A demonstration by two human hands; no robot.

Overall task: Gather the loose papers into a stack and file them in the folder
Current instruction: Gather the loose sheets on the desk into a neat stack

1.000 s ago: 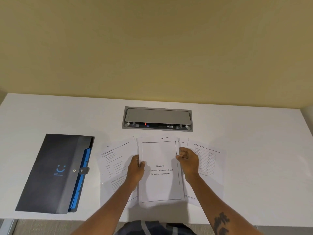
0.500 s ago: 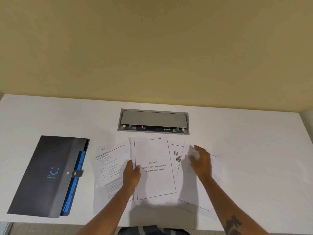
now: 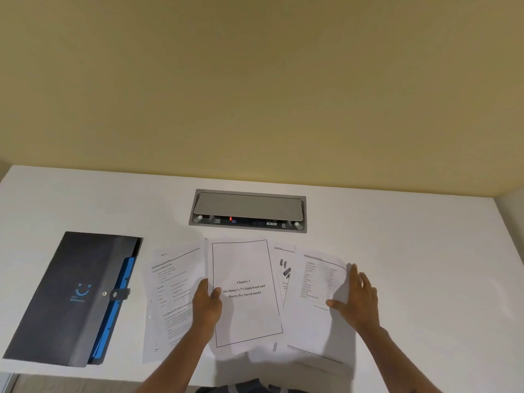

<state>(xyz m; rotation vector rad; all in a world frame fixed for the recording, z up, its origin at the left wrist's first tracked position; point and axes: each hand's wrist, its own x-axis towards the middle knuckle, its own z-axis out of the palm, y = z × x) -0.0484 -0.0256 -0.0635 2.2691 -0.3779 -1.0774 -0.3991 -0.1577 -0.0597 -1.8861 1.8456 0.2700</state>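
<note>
Flatly, thin rectangular papers point(image 3: 243, 293)

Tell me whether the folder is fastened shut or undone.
Shut, as far as shows: the folder lies flat on the table, its strap across the flap edge. Whether the snap is engaged, cannot tell.

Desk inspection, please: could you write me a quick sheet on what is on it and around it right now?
Surface: white desk, papers spread near its front edge.
Job's things: Chapter 3 page on top in the middle; text sheet to its left; table sheet and picture sheet to its right; dark folder far left, strap unsnapped, blue dividers showing.
Clutter: nothing seen.
Hands: left hand pinches the Chapter 3 page's left edge; right hand lies open on the table sheet's right edge.
Cables: nothing seen; grey socket box set in the desk.
Surroundings: plain yellow wall.
</note>
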